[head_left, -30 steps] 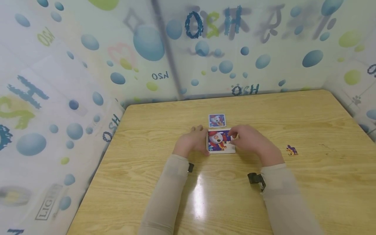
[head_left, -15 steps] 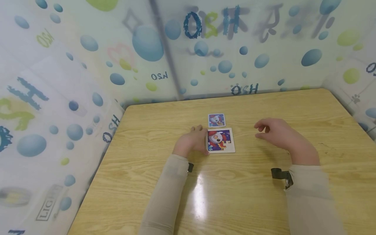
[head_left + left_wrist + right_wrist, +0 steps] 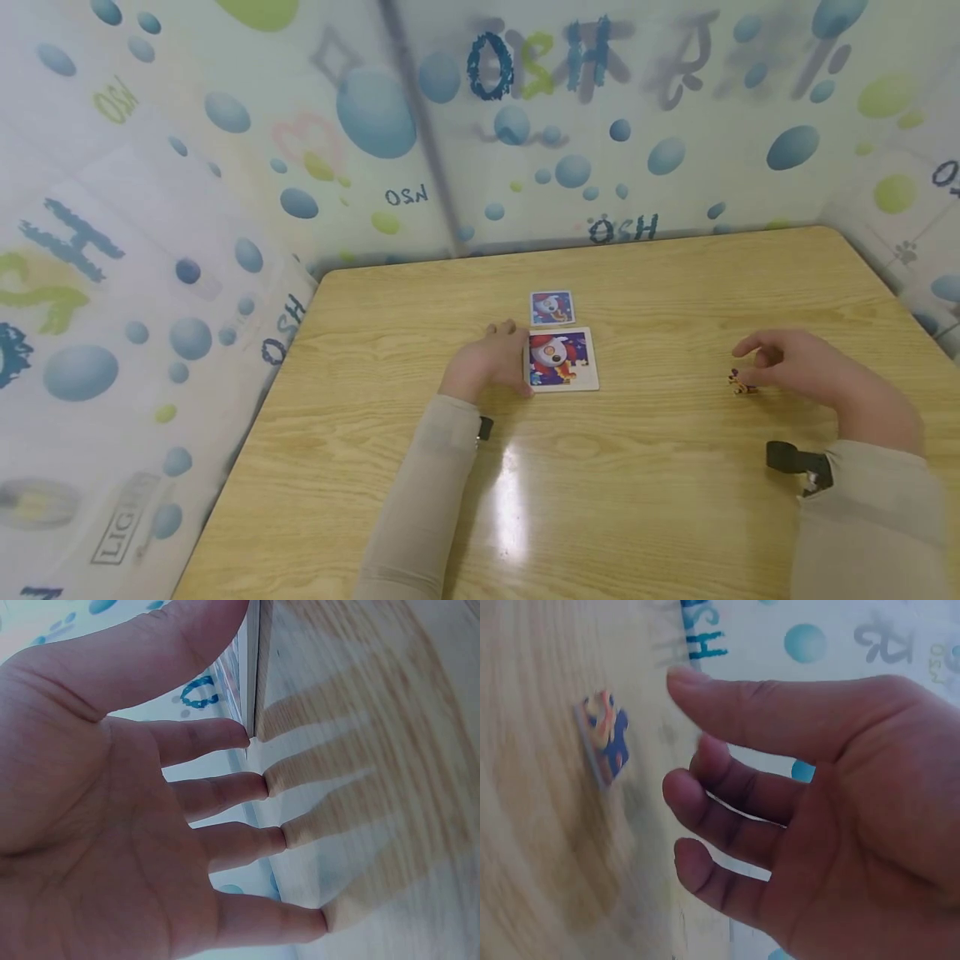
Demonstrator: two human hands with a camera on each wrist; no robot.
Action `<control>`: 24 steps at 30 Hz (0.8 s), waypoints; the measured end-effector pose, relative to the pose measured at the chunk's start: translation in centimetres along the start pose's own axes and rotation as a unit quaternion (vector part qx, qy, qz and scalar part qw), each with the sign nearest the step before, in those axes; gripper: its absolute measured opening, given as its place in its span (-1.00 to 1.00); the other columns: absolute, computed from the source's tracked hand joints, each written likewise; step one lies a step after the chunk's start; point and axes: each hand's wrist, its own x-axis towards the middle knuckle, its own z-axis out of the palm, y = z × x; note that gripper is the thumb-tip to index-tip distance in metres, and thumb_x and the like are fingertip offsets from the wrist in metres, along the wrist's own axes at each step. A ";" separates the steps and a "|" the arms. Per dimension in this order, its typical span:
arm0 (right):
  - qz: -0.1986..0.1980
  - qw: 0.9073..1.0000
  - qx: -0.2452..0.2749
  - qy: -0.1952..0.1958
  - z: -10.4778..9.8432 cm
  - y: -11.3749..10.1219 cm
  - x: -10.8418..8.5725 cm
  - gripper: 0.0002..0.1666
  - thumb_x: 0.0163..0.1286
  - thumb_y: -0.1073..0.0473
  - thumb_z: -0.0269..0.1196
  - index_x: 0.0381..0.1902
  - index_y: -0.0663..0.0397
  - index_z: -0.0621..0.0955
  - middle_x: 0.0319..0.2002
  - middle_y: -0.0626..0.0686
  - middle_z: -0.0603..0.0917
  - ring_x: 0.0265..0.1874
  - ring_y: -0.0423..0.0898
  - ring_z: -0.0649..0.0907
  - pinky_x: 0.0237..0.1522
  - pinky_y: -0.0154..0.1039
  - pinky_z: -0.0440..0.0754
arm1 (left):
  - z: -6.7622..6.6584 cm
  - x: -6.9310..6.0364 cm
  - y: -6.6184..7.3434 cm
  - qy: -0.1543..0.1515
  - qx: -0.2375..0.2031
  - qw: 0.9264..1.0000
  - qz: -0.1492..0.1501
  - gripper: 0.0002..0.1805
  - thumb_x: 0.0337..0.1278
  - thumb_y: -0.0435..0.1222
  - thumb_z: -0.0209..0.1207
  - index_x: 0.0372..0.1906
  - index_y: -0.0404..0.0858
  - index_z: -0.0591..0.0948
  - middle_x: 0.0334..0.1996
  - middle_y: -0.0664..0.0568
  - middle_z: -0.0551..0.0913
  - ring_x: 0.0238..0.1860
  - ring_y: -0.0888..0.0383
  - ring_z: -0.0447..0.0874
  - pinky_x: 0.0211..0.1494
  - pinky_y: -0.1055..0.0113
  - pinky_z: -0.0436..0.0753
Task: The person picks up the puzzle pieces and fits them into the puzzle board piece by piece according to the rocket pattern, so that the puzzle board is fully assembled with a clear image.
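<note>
A square jigsaw puzzle (image 3: 551, 354) with a red-and-white character on purple lies in a pale frame, its lower right corner showing bare board. My left hand (image 3: 487, 364) is at the puzzle's left edge. In the left wrist view, its straight fingers (image 3: 225, 795) have their tips on the tabletop, and the index fingertip and thumb are at the frame's edge (image 3: 253, 667). Far to the right, my right hand (image 3: 813, 375) hovers over a loose puzzle piece (image 3: 737, 383). Seen from the right wrist, thumb and bent fingers stand apart, holding nothing, short of the purple-and-orange puzzle piece (image 3: 606, 739).
A small picture card (image 3: 551, 307) with the same character lies just behind the puzzle. The wooden table (image 3: 637, 500) reaches back to a wall (image 3: 465, 150) printed with blue and green bubbles.
My right hand has left the puzzle's right side and travelled right, to the loose piece. The left hand stays at the puzzle's left edge.
</note>
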 end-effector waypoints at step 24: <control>0.018 1.000 0.006 -0.013 1.3 1.7 -0.7 -0.54 0.38 0.16 0.44 0.12 0.28 0.58 -0.42 -0.05 0.32 -0.49 -0.18 0.31 -0.46 -0.28 0.24 | 0.1 0.0 -0.1 0.008 0.010 1.000 0.003 0.16 0.08 -0.04 0.59 0.71 -0.13 0.18 0.77 -0.13 -0.01 0.77 -0.26 -0.15 0.72 -0.33 0.15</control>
